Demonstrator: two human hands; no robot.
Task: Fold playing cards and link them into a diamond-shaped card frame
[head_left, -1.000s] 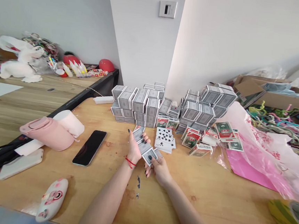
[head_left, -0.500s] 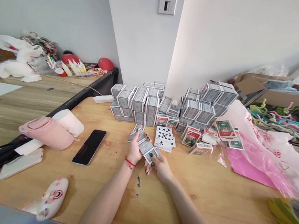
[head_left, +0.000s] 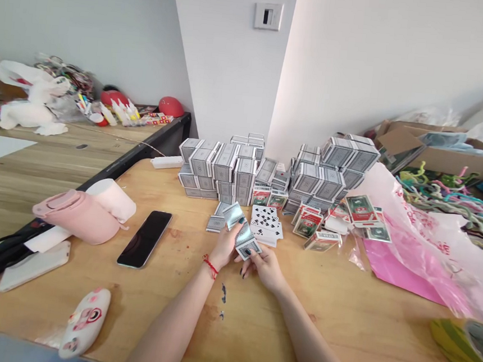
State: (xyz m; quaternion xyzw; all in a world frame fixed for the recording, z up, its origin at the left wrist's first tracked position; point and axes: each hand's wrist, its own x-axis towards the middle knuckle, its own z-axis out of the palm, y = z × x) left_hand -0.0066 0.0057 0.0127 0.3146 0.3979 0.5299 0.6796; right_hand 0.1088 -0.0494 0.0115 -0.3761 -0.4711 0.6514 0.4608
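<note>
My left hand (head_left: pixel 225 244) and my right hand (head_left: pixel 262 261) meet at the table's middle, both closed on a small fan of grey-backed playing cards (head_left: pixel 243 234). One card in my left fingers (head_left: pixel 233 214) is bent and lifted toward the back. A face-down pile of cards (head_left: pixel 216 223) lies on the table just left of my hands. A face-up pile showing spades (head_left: pixel 266 222) lies just behind them. Stacked grey card boxes (head_left: pixel 225 168) stand behind that.
A black phone (head_left: pixel 145 238), a pink pouch (head_left: pixel 77 214) and a white remote-like case (head_left: pixel 84 320) lie left. Red-green card boxes (head_left: pixel 318 224), a pink plastic bag (head_left: pixel 422 242) and a cardboard box (head_left: pixel 438 153) fill the right. A second desk with toys stands far left.
My left hand has turned and carried a card off the fan toward the face-down pile. The fan in my hands has shrunk and sits a little farther right.
</note>
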